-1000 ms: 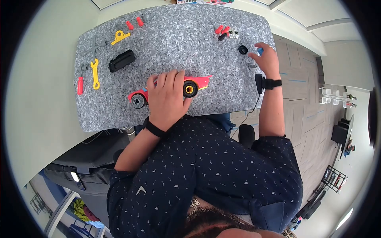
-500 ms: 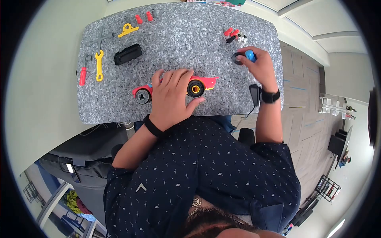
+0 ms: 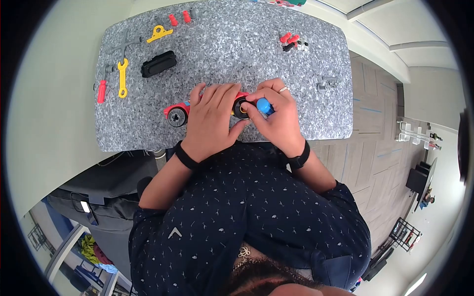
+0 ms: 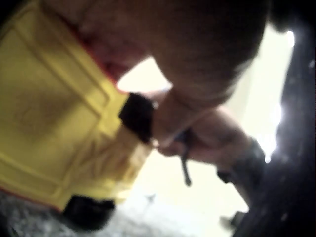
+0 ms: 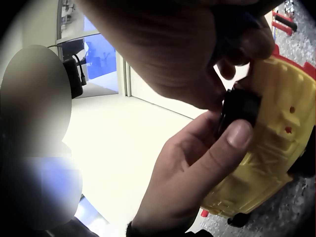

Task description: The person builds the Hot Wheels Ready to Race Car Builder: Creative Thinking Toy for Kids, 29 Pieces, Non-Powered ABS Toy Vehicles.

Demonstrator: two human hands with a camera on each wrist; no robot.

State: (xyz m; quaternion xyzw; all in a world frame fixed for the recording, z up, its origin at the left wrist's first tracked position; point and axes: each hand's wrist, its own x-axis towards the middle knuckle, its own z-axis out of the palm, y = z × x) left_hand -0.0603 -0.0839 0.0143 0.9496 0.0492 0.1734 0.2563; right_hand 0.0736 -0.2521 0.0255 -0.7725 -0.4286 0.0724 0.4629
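Car point(image 3: 181, 105), red above with a yellow underside, lies on its side at six o'clock on the speckled table point(image 3: 222, 54), wheels facing up. Our left hand point(image 3: 210, 116) grips it, fingers curled over the body between the grey-hubbed wheel point(image 3: 177, 117) at nine o'clock and the black wheel point(image 3: 240, 108) at three, thumb pressed to the black wheel's edge. Our right hand point(image 3: 280, 116) is closed around a blue-handled tool point(image 3: 264, 105), its fingertips at that black wheel; we cannot tell where the tool's tip sits. Around the table we see a black part point(image 3: 159, 64) at ten o'clock, a yellow wrench point(image 3: 123, 79) and red-handled screwdriver point(image 3: 101, 91) at nine, red pegs point(image 3: 286, 37) at two and a grey piece point(image 3: 327, 85) at three.
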